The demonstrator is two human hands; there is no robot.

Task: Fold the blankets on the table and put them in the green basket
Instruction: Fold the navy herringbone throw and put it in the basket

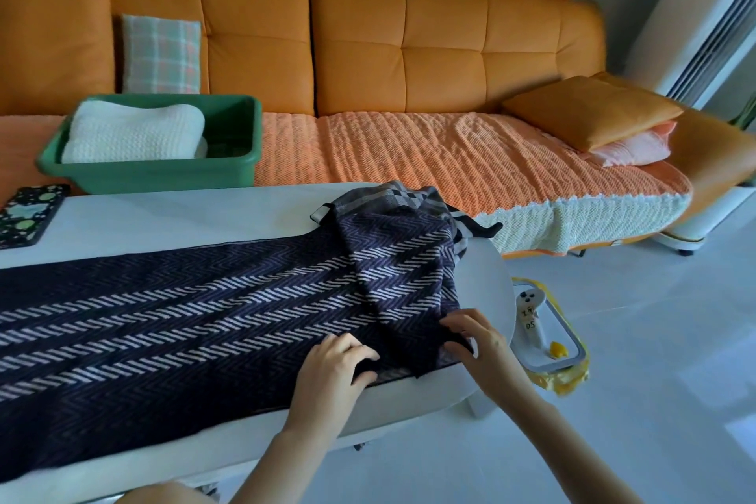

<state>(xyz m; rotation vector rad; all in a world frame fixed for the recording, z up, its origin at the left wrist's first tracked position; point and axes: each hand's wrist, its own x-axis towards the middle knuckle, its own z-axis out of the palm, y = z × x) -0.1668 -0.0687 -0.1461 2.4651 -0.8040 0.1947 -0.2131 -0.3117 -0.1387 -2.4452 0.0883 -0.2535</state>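
The left hand [331, 364] and right hand [476, 336] held the dark herringbone blanket [184, 319] by its right end, fingers [355, 352] curled into cloth. Its length stretched leftward along the desk [184, 213], with the green basket [163, 176] beyond.

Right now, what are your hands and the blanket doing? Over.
Left hand, right hand grip dark blanket edge. White blanket in green basket. Checked cloth bunched at far edge.

Left hand [333, 364], right hand [478, 340], both curled
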